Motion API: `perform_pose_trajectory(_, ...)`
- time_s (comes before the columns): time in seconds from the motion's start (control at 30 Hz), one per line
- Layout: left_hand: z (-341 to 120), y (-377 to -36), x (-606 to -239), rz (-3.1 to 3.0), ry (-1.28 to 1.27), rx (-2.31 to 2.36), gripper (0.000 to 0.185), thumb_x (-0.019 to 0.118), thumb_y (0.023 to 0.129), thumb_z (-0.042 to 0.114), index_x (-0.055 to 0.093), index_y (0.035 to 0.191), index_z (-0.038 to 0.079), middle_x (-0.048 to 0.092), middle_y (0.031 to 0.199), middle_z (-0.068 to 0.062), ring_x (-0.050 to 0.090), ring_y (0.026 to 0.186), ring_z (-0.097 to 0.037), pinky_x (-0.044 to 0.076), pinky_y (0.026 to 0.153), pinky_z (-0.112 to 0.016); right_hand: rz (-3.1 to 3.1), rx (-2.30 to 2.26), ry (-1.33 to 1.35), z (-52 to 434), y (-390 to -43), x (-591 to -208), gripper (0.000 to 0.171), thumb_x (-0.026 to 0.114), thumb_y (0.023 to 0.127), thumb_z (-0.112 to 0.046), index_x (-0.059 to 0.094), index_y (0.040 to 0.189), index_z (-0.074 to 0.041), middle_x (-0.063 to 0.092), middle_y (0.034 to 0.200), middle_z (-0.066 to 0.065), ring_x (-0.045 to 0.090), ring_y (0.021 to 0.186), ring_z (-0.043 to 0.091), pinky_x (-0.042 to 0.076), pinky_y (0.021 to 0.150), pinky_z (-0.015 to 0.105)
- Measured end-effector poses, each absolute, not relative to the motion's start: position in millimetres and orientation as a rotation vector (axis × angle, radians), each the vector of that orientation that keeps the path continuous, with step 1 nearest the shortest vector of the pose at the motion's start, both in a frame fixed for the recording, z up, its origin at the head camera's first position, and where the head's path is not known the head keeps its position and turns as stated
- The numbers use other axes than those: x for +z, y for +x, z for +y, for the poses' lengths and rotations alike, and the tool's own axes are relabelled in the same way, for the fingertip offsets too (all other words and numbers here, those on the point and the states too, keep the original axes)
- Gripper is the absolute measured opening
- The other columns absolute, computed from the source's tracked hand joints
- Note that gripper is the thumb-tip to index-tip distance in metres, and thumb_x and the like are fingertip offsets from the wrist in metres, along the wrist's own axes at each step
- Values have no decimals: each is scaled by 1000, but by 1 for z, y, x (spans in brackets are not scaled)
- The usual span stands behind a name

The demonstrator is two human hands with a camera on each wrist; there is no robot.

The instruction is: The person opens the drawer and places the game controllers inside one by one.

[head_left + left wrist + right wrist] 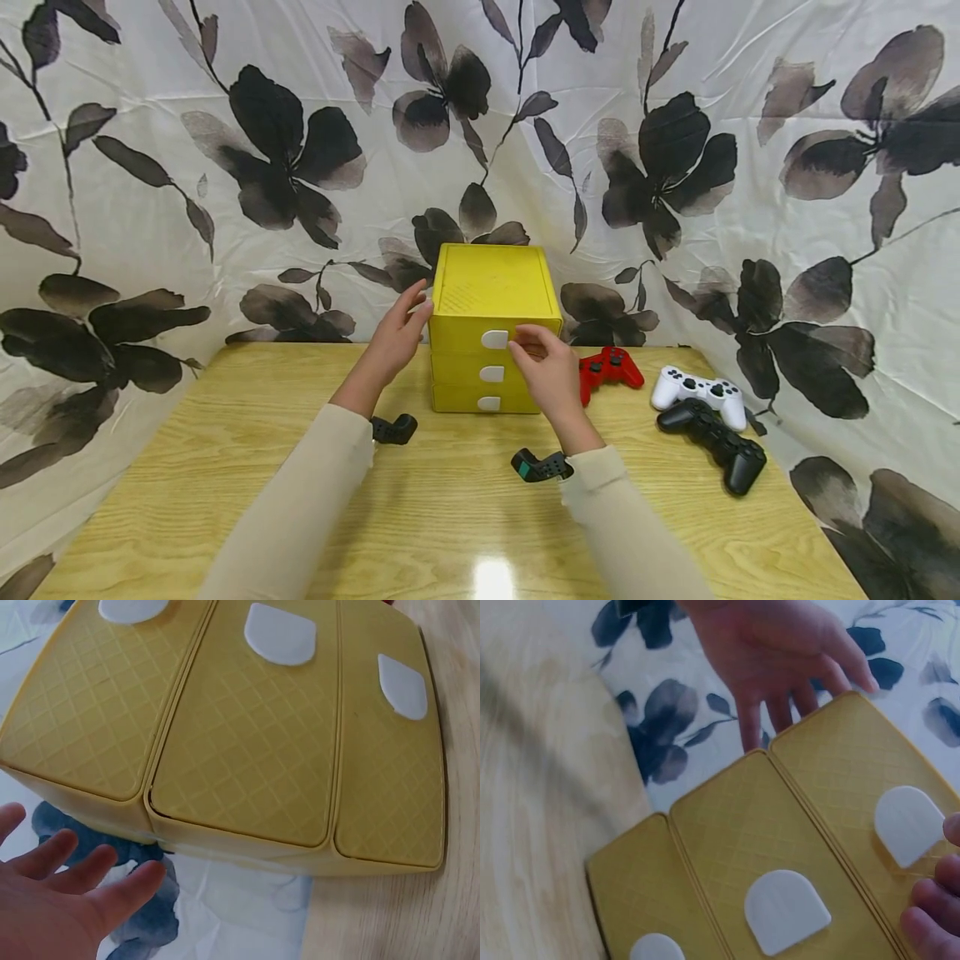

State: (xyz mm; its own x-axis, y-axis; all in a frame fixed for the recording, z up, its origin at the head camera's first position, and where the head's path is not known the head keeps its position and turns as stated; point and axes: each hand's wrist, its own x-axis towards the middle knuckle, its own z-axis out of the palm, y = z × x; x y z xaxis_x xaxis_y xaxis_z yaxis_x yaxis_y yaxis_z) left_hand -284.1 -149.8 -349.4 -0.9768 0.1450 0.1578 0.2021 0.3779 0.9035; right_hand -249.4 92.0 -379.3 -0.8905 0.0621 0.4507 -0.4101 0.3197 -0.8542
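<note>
A yellow drawer box (491, 279) with three stacked drawers stands at the back middle of the table, each drawer front bearing a white tab handle. All three drawers look closed. My left hand (397, 329) is raised at the box's left side, its fingers spread and relaxed; in the left wrist view the left hand (67, 892) shows an empty palm beside the side wall. In front of the top drawer, my right hand (547, 367) has its fingers loosely bent close to the right edge of the top white tab (907, 825). Nothing shows between its thumb and fingers.
Right of the box lies a red game controller (611, 369), partly behind my right hand. Farther right, a white controller (697, 392) lies against a black controller (716, 442). Floral cloth (525, 150) hangs behind the wooden table (420, 517).
</note>
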Motion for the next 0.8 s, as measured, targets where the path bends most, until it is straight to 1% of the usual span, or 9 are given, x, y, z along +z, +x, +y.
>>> perform_pose_trajectory(0.13, -146, -286, -345, -2552, -348, -1753, 56, 34, 103, 49, 17, 154, 37, 19, 162, -5, 27, 146, -33, 35, 111, -56, -2170, 1601, 302, 89, -250, -378, 23, 72, 88, -15, 70, 110, -8, 72, 102, 11, 70, 92, 24, 58, 84, 34)
perform_pose_trajectory(0.17, -145, -287, -345, -2557, -358, -1754, 55, 33, 104, 48, 16, 155, 37, 18, 162, -5, 26, 147, -32, 34, 111, -57, -2164, 1591, 308, 89, -252, -380, 22, 73, 87, -16, 71, 109, -9, 73, 101, 9, 70, 91, 22, 58, 82, 32)
perform_pose_trajectory(0.33, -141, -288, -344, -2572, -366, -1796, 52, 27, 105, 46, 14, 155, 39, 12, 164, 2, 18, 150, -29, 31, 112, -60, -2160, 1582, 293, 85, -252, -379, 19, 73, 87, -15, 72, 105, -9, 73, 99, 9, 70, 87, 21, 58, 80, 29)
perform_pose_trajectory(0.43, -140, -289, -345, -2563, -343, -1860, 49, 25, 106, 45, 20, 154, 39, 11, 164, 5, 15, 151, -26, 29, 113, -60, -2165, 1581, 291, 83, -251, -379, 18, 73, 87, -15, 72, 104, -9, 73, 99, 9, 70, 87, 21, 58, 80, 29)
perform_pose_trajectory(0.57, -139, -288, -346, -2551, -327, -1903, 47, 24, 106, 44, 28, 152, 34, 14, 163, 4, 15, 151, -25, 27, 114, -60, -2177, 1566, 293, 81, -250, -378, 18, 73, 87, -16, 72, 103, -9, 74, 98, 8, 70, 87, 21, 58, 80, 31)
perform_pose_trajectory(0.8, -137, -288, -346, -2560, -329, -1913, 46, 23, 106, 43, 31, 150, 31, 13, 163, 1, 16, 150, -28, 25, 113, -63, -2181, 1574, 254, 79, -249, -377, 19, 73, 87, -18, 72, 104, -9, 73, 99, 8, 70, 88, 22, 58, 79, 31)
